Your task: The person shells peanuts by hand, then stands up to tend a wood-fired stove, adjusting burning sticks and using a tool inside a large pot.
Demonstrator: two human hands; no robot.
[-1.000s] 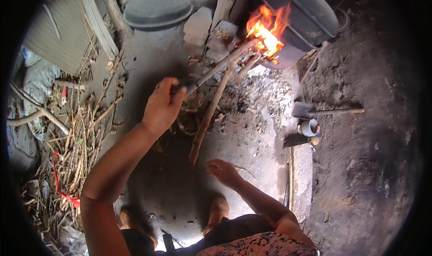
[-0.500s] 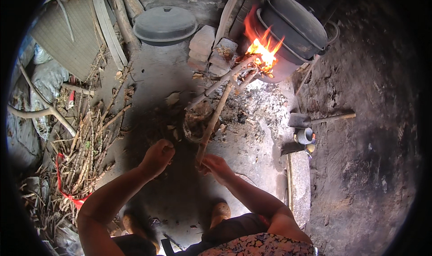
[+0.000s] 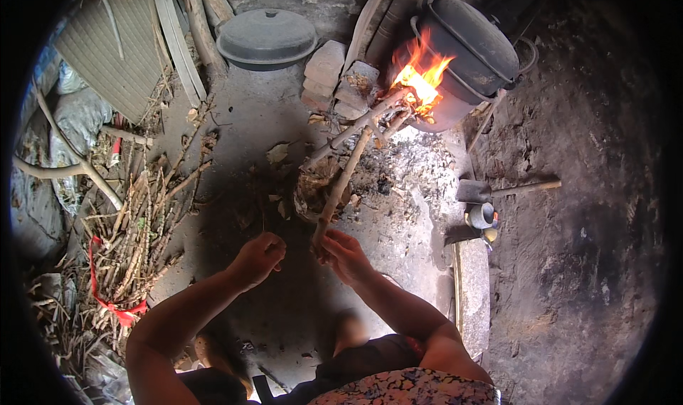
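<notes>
My right hand is closed round the near end of a long stick. The stick slants up and away, its far end among other firewood sticks by the fire. To its left, my left hand is held with its fingers curled together. A thin line, perhaps a fine stalk, seems to rise from those fingers, but it is too faint to name. Flames lick the side of a large dark lidded pot just beyond the sticks.
A bundle of twigs with a red strap lies at left. Farther back are a round lidded pan and stacked bricks. Small cups and a rough dark wall are on the right; ash covers the floor near the fire.
My left hand has moved slightly right and nearer to me. My right hand has turned a little on the stick's end and keeps its grip. The view has shifted slightly.
</notes>
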